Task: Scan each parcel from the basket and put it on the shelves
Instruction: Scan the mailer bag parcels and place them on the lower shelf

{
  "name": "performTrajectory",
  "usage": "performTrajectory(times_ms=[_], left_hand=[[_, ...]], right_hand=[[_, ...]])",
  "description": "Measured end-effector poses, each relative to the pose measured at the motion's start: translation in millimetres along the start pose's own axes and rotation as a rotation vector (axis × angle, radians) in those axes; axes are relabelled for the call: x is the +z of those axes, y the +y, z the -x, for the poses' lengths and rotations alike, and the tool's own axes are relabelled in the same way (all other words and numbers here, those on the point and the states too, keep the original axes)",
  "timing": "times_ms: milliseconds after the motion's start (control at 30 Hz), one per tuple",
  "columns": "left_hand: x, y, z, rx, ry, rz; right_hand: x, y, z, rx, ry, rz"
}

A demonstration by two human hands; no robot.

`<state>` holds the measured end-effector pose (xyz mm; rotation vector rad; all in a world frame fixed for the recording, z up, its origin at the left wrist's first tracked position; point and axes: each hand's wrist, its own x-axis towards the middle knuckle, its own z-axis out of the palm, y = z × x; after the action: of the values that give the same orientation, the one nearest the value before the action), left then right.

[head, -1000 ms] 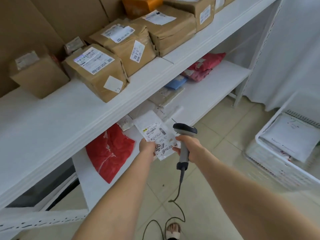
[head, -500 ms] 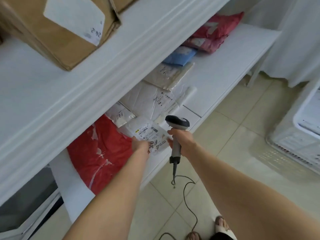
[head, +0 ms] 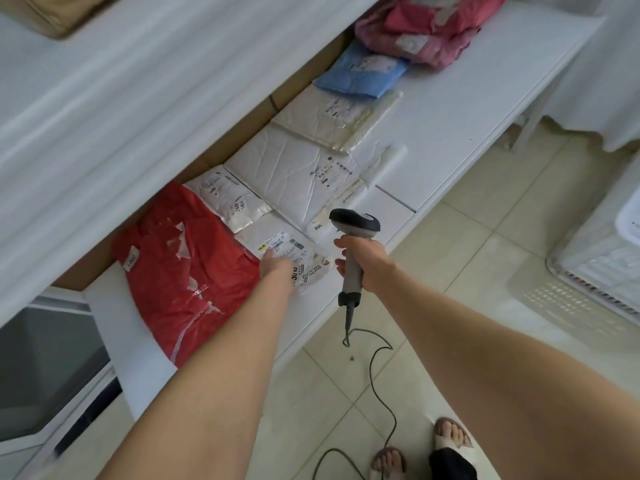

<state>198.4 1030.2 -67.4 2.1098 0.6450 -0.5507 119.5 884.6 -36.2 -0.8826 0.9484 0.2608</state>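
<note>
**L hand** (head: 275, 268): reaching onto lower shelf (head: 450, 116) and lying on the near end of white parcel (head: 291, 245), fingers pointing fwd over its printed label. Blur is hiding the fingertips, so can't tell whether it is pinching the parcel or only resting on it.

**R hand** (head: 362, 261): clenching round the grey handle of scanner (head: 355, 225), fingers and thumb wrapping the grip. Scanner head is hovering over the shelf's front edge, just beside the parcel, nose pointing toward it. Cable (head: 377, 368) is hanging from the grip and looping down across the floor tiles.

**White parcel**: lying flat, label up, at front of lower shelf, btwn red bag (head: 180, 268) and scanner. One side is touching the red bag.

**Other stock, lower shelf, running away from the red bag:**
- small silver mailer (head: 230, 199), sitting behind the white parcel
- large white mailer (head: 287, 171)
- clear bag (head: 339, 116)
- blue parcel (head: 360, 74)
- pink parcel (head: 426, 26)

**Obstruction**: upper shelf (head: 121, 81) is overhanging the rear of the lower shelf and hiding the back ends of the red bag and mailers. A brown box (head: 52, 12) is showing at the top edge, mostly cropped.

**Basket** (head: 602, 265): white, standing on the floor on the person's R side, well apart from the shelf, only partly in frame.

**Feet**: sandals (head: 453, 438) are showing at the bottom edge, near the cable.
</note>
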Motion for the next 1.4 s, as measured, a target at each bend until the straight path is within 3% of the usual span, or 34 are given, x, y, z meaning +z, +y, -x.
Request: performTrajectory(times_ms=[133,333,500,700,967,1200,1400], left_hand=[[3,15,11,-0.12,-0.015,0.148],[-4,22,41,-0.123,-0.14,-0.062],[8,9,45,-0.173,-0.103,0.039],[11,21,55,-0.082,-0.113,0.033],[31,94,134,0.013,-0.199,-0.063],[84,147,221,0.145,-0.321,-0.147],[173,195,303,0.328,-0.398,-0.243]], right_hand=[[-1,-2,8,-0.003,0.002,-0.004],[-9,-8,31,-0.011,0.005,-0.048],[-24,-6,36,-0.029,0.011,-0.087],[-33,-6,41,-0.042,0.033,-0.117],[-65,-34,100,-0.097,0.096,-0.221],[-147,-80,168,-0.156,0.221,-0.378],[-253,-127,210,-0.179,0.318,-0.394]])
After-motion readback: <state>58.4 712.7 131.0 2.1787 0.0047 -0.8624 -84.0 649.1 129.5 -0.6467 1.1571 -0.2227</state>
